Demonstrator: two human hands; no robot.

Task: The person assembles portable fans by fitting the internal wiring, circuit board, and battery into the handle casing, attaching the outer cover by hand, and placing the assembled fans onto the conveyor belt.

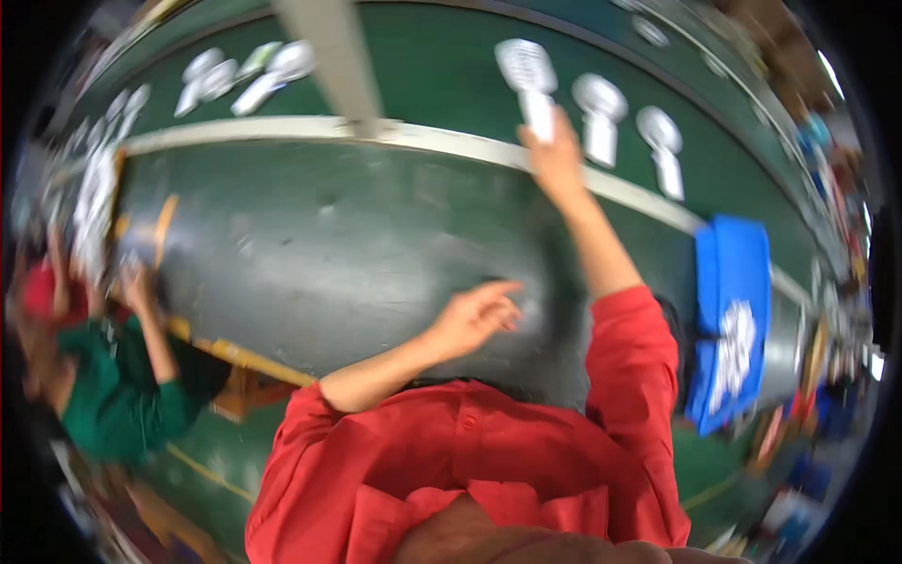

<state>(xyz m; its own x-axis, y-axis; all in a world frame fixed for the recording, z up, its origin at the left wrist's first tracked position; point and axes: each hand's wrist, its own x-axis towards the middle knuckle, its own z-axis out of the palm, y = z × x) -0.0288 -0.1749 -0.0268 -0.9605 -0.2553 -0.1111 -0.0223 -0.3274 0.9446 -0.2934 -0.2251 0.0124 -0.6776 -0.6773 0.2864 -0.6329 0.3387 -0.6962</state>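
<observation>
My right hand (556,155) reaches forward over the white rail, its fingers closed on the handle of a white paddle-shaped piece (528,70). The piece has a round head with a dark pattern that blur keeps me from reading. Just right of it lie a second white paddle-shaped piece (601,103) and a third white piece (662,141), both on the green belt (432,66). Over the dark worktop (329,244), near my body, hovers my left hand (474,318). Its index finger points out, the other fingers are loosely bent, and nothing shows in it.
A blue bin (728,282) with white pieces inside stands at the right. More white pieces (272,75) lie farther left on the belt. A grey post (334,61) rises by the rail (451,141). At the left, a co-worker in a green top (132,395) works at the same table.
</observation>
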